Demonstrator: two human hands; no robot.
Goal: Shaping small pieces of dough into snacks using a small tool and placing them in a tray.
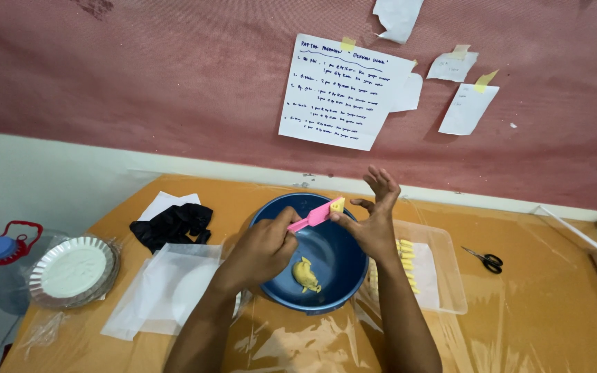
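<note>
My left hand (264, 250) grips a pink plastic scraper (316, 215) and holds it over a blue bowl (343, 273). A small bit of yellow dough (338, 205) sticks to the scraper's tip. My right hand (374, 221) is raised beside it, fingers spread upward, thumb and forefinger pinching at that dough bit. A lump of yellow dough (305, 275) lies in the bottom of the bowl. Both forearms reach in from the lower edge.
A clear tray (450, 276) with white paper and a row of yellow dough pieces (405, 253) sits right of the bowl. Scissors (485, 259) lie further right. At left: black cloth (173, 224), white paper sheets (167, 283), foil plates (72, 271), a water jug (8, 252). Paper notes hang on the red wall.
</note>
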